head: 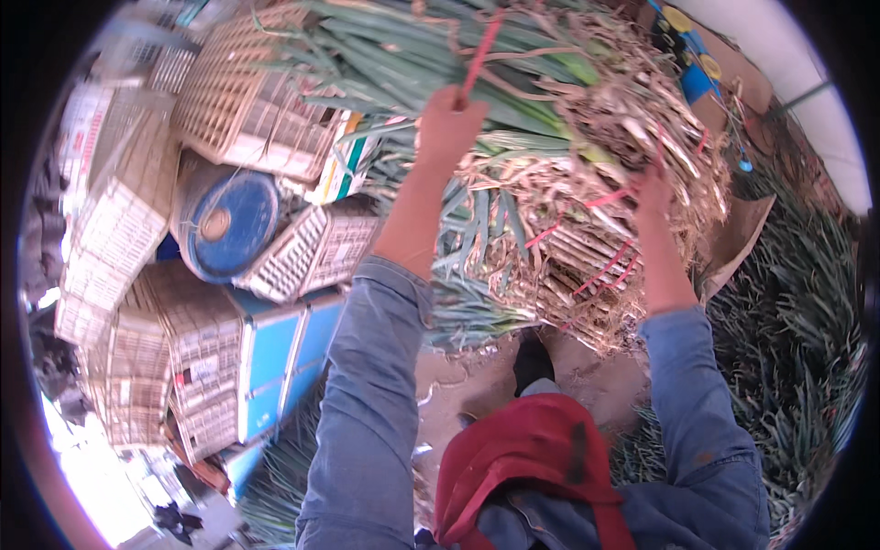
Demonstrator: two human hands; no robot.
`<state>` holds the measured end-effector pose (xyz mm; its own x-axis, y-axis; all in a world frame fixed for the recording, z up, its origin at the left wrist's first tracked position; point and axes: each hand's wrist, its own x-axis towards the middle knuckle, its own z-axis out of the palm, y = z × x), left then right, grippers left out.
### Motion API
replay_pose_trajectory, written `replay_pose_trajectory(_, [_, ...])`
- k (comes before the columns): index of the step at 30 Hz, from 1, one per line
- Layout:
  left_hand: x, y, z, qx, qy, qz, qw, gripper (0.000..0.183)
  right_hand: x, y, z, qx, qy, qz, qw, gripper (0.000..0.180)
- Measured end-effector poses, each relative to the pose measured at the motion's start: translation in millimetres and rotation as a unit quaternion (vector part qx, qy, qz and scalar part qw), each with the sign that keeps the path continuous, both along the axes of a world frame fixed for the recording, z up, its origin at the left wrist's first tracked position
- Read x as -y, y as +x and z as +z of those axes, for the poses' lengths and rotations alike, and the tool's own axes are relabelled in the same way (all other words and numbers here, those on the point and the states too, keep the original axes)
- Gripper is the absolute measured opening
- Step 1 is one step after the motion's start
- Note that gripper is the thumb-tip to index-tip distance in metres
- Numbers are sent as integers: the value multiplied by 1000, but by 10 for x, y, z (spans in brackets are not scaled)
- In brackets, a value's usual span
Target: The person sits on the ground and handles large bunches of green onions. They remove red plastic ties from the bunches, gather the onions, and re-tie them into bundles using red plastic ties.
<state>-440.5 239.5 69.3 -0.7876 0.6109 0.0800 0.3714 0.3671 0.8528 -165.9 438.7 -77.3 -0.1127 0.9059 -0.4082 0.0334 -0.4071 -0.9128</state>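
Note:
A large bundle of green onions (pixel 426 55) lies before me, long green leaves to the left and pale rooted stems to the right. My left hand (pixel 450 124) is closed on a red tie (pixel 483 51) that crosses the leaves. At the stem end, my right hand (pixel 653 196) grips another red tie (pixel 660 141); its fingertips are partly hidden among the stems. Below this bundle, more tied green onions (pixel 570 254) are stacked, with red ties around their stems and dry husks hanging loose.
Plastic crates (pixel 199 330), a blue-lidded drum (pixel 237 220) and blue boxes (pixel 275 364) are piled at left. Many green onions (pixel 790 309) cover the ground at right. A cardboard flap (pixel 739 237) sticks out beside the roots. My shoe (pixel 533 361) is just below the stack.

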Motion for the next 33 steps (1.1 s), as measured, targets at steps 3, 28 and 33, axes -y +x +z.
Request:
replay_pose_trajectory(3, [357, 597, 197, 1, 78, -34, 996, 27, 232, 619, 145, 10, 87, 58, 994, 23])
replay_pose_trajectory(28, [6325, 4150, -602, 390, -100, 270, 875, 22, 5392, 2585, -521, 435, 178, 588, 658, 48])
replay_pose_trajectory(33, [6923, 3886, -418, 254, -251, 289, 888, 29, 6625, 2377, -1145, 321, -4, 704, 634, 58])
